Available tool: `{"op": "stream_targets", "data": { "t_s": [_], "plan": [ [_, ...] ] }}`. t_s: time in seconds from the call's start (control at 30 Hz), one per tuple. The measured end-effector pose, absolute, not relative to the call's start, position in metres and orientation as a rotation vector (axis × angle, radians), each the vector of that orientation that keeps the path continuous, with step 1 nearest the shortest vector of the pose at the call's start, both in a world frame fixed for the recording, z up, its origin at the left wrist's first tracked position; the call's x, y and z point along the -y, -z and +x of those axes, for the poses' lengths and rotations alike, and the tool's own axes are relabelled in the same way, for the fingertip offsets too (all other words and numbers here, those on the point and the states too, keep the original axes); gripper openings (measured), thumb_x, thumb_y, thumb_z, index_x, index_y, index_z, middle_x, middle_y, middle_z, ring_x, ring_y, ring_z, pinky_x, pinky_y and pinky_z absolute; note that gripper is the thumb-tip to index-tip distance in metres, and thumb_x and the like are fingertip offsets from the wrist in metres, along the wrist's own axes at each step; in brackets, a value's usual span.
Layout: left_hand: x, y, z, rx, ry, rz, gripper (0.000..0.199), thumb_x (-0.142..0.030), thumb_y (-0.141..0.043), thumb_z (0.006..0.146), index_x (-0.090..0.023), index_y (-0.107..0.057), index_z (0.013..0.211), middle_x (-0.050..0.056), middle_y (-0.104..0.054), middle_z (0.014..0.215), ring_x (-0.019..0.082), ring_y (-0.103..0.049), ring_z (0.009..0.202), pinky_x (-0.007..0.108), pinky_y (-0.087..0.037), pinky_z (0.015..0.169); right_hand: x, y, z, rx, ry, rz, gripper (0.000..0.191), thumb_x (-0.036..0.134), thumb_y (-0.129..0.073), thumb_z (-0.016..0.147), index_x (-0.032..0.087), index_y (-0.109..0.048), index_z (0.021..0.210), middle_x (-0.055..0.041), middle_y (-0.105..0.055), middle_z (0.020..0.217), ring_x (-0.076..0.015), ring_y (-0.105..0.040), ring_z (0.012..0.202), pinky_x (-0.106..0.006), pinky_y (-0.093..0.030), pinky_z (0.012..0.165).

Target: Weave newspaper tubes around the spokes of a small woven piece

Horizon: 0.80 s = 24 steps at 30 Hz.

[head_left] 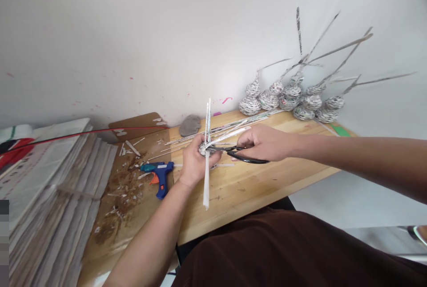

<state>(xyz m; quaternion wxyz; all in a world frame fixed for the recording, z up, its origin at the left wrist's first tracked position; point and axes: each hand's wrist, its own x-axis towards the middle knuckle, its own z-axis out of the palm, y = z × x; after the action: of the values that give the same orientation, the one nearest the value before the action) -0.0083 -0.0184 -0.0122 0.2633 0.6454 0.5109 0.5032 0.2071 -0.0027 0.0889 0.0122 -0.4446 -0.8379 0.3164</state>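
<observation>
My left hand (196, 158) is closed round a small woven piece of rolled newspaper (204, 148), most of it hidden by the fingers. Several paper strands stick out of it: two point up, one hangs down as a flattened strip (206, 184), and others lean to the right. Black-handled scissors (248, 157) are gripped in my right hand (253, 142). Their blades reach left into the base of the strands, close by my left fingers. Whether the blades are touching a strand I cannot tell.
Several gourd-shaped woven paper pieces (249, 105) stand against the wall at the back right. Long paper sticks (230, 123) lie behind my hands, near a grey stone-like lump (190, 125). To the left are a blue glue gun (162, 175), paper scraps and a tall newspaper stack (63, 189).
</observation>
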Motion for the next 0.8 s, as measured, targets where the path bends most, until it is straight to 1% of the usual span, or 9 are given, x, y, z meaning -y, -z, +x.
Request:
{"op": "stream_targets", "data": {
  "t_s": [0.03, 0.1, 0.23, 0.33, 0.43, 0.57, 0.67, 0.73, 0.8],
  "plan": [
    [0.018, 0.014, -0.008, -1.377, -1.368, 1.736, 0.023, -0.028, -0.073, 0.066, -0.02, -0.056, 0.08, -0.006, -0.057, 0.065, 0.01, -0.049, 0.058, 0.021, -0.041, 0.059, 0.004, -0.09, 0.207, 2.631, -0.956, -1.389, 0.049, 0.06, -0.053, 0.086, 0.017, -0.063, 0.065, 0.0029, -0.051, 0.053, -0.0093, -0.041, 0.049, -0.025, -0.025, 0.051],
    [0.017, 0.017, -0.009, -1.369, -1.366, 1.738, 0.024, -0.027, -0.074, 0.066, -0.02, -0.057, 0.082, -0.005, -0.058, 0.066, 0.01, -0.05, 0.059, 0.021, -0.042, 0.06, 0.007, -0.097, 0.206, 2.763, -0.702, -1.359, 0.046, 0.054, -0.052, 0.089, 0.016, -0.064, 0.065, 0.0007, -0.056, 0.055, -0.0101, -0.042, 0.05, -0.026, -0.024, 0.052],
    [0.017, 0.021, -0.01, -1.376, -1.326, 1.769, 0.029, -0.025, -0.078, 0.065, -0.02, -0.06, 0.087, -0.004, -0.063, 0.071, 0.011, -0.055, 0.062, 0.022, -0.045, 0.065, 0.019, -0.119, 0.197, 3.01, 0.121, -1.221, 0.036, 0.04, -0.051, 0.091, 0.015, -0.073, 0.079, -0.009, -0.07, 0.07, -0.0158, -0.052, 0.056, -0.028, -0.024, 0.055],
    [0.017, 0.02, -0.01, -1.417, -1.283, 1.779, 0.029, -0.027, -0.079, 0.065, -0.02, -0.06, 0.086, -0.004, -0.065, 0.071, 0.012, -0.056, 0.063, 0.022, -0.045, 0.064, 0.026, -0.131, 0.187, 3.109, 0.359, -1.21, 0.033, 0.032, -0.051, 0.092, 0.013, -0.074, 0.078, -0.0139, -0.072, 0.071, -0.0208, -0.06, 0.062, -0.029, -0.027, 0.058],
    [0.018, 0.018, -0.01, -1.401, -1.274, 1.732, 0.03, -0.028, -0.079, 0.065, -0.02, -0.06, 0.086, -0.002, -0.066, 0.072, 0.013, -0.058, 0.063, 0.023, -0.046, 0.063, 0.024, -0.133, 0.185, 3.059, 0.278, -1.232, 0.032, 0.034, -0.053, 0.089, 0.013, -0.074, 0.075, -0.0123, -0.071, 0.069, -0.0199, -0.06, 0.061, -0.029, -0.027, 0.058],
    [0.019, 0.013, -0.008, -1.348, -1.346, 1.739, 0.024, -0.03, -0.076, 0.067, -0.02, -0.06, 0.082, -0.001, -0.067, 0.073, 0.014, -0.06, 0.064, 0.024, -0.048, 0.064, 0.017, -0.122, 0.196, 2.889, -0.237, -1.358, 0.04, 0.047, -0.054, 0.086, 0.017, -0.068, 0.065, -0.0021, -0.062, 0.057, -0.0127, -0.048, 0.051, -0.027, -0.024, 0.053],
    [0.021, 0.01, -0.005, -1.321, -1.37, 1.767, 0.022, -0.031, -0.074, 0.069, -0.02, -0.06, 0.08, -0.001, -0.067, 0.072, 0.014, -0.059, 0.064, 0.024, -0.048, 0.063, 0.015, -0.114, 0.203, 2.785, -0.569, -1.408, 0.047, 0.055, -0.051, 0.087, 0.017, -0.062, 0.061, 0.0017, -0.056, 0.053, -0.0103, -0.044, 0.049, -0.026, -0.023, 0.052],
    [0.021, 0.011, -0.004, -1.302, -1.376, 1.754, 0.022, -0.032, -0.074, 0.069, -0.02, -0.059, 0.079, -0.002, -0.066, 0.071, 0.014, -0.058, 0.063, 0.024, -0.047, 0.062, 0.016, -0.111, 0.206, 2.754, -0.642, -1.41, 0.049, 0.057, -0.049, 0.087, 0.017, -0.062, 0.062, 0.0022, -0.055, 0.053, -0.0099, -0.043, 0.05, -0.026, -0.023, 0.052],
    [0.022, 0.012, -0.004, -1.291, -1.373, 1.732, 0.024, -0.032, -0.075, 0.068, -0.02, -0.057, 0.078, -0.003, -0.063, 0.068, 0.013, -0.056, 0.061, 0.023, -0.046, 0.06, 0.018, -0.112, 0.206, 2.792, -0.543, -1.376, 0.046, 0.054, -0.049, 0.088, 0.017, -0.062, 0.063, 0.0017, -0.056, 0.054, -0.01, -0.041, 0.049, -0.026, -0.022, 0.052]
  ]
}}
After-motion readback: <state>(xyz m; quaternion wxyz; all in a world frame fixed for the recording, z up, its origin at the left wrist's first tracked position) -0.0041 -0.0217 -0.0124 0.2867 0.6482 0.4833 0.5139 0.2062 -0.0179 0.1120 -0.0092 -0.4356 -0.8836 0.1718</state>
